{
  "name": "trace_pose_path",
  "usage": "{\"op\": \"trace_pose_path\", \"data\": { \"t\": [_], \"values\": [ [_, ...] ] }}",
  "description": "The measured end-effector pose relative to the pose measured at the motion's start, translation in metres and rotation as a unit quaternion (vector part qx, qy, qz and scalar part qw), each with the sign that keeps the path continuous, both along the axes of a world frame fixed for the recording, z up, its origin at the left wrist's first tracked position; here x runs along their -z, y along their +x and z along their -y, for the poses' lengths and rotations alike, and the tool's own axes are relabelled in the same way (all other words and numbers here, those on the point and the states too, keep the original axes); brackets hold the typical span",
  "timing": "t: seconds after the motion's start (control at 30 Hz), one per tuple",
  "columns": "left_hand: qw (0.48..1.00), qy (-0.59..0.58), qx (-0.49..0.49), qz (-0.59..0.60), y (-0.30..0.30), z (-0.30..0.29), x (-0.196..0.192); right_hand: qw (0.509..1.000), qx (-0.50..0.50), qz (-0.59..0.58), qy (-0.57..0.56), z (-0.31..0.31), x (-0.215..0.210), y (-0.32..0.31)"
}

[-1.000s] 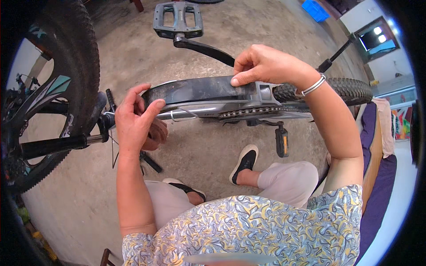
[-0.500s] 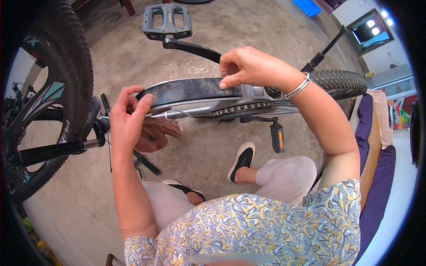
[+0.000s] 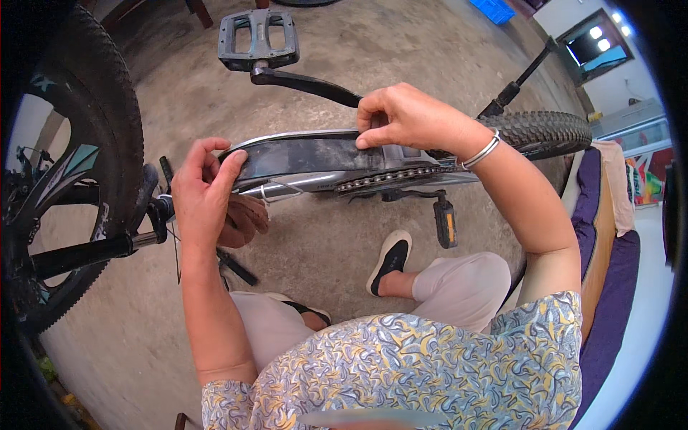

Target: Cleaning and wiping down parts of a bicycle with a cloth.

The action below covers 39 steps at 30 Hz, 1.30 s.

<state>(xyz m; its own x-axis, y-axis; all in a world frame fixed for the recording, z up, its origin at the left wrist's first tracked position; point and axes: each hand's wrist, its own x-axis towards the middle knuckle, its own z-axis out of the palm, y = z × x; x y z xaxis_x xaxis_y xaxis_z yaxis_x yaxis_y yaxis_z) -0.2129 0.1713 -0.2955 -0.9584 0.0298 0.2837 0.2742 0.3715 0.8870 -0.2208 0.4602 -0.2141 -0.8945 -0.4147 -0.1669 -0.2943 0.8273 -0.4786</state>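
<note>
A bicycle with a silver frame [image 3: 294, 186] lies across in front of me, its pedal and chain [image 3: 394, 175] showing. Along the frame runs a long, curved black cover strip [image 3: 301, 156], smudged with dirt. My left hand [image 3: 204, 190] pinches its left end between thumb and fingers. At the right end my right hand [image 3: 401, 120] grips the strip's edge, thumb on top and fingers curled. A thin white cable [image 3: 276, 188] loops beside the frame. Below my left hand shows a brown, finger-like shape [image 3: 244, 221]; whether it is a hand or a glove I cannot tell.
A grey pedal [image 3: 258, 43] on its crank sticks up at the far side; another pedal [image 3: 445, 222] hangs nearer me. The large front wheel [image 3: 107, 136] fills the left, the rear tyre [image 3: 545, 134] the right. Dark purple cushions [image 3: 609, 301] line the right side. A blue crate [image 3: 493, 10] stands far back.
The bicycle has shifted slightly to the left in view, and its far pedal sits a little lower. The brown shape has drawn leftward. Both hands keep their hold on the strip.
</note>
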Motion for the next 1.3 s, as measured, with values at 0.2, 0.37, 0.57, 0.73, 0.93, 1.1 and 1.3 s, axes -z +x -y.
{"op": "trace_pose_path", "data": {
  "t": [0.2, 0.37, 0.57, 0.73, 0.93, 1.1, 1.3],
  "values": [
    [0.998, -0.068, 0.0, 0.004, 0.007, 0.003, -0.012, 0.994, -0.08, -0.058, 0.046, -0.002, -0.006, 0.013],
    [0.992, -0.115, 0.04, -0.037, 0.016, 0.001, -0.025, 0.994, -0.09, -0.056, 0.033, -0.003, -0.005, 0.009],
    [0.976, -0.154, 0.011, -0.157, 0.018, -0.011, -0.023, 0.975, 0.059, 0.135, -0.165, 0.003, -0.032, 0.004],
    [0.968, -0.14, -0.015, -0.21, 0.015, -0.011, -0.013, 0.881, 0.021, 0.178, -0.438, 0.002, -0.034, 0.008],
    [0.963, -0.129, -0.019, -0.238, 0.012, -0.013, -0.016, 0.874, -0.061, 0.148, -0.459, 0.008, -0.042, 0.013],
    [0.972, -0.125, 0.002, -0.2, 0.015, -0.019, -0.021, 0.886, 0.054, 0.112, -0.447, 0.012, -0.04, 0.006],
    [0.967, -0.144, 0.0, -0.209, 0.013, -0.013, -0.021, 0.877, 0.046, 0.124, -0.461, 0.018, -0.048, 0.008]
  ]
}}
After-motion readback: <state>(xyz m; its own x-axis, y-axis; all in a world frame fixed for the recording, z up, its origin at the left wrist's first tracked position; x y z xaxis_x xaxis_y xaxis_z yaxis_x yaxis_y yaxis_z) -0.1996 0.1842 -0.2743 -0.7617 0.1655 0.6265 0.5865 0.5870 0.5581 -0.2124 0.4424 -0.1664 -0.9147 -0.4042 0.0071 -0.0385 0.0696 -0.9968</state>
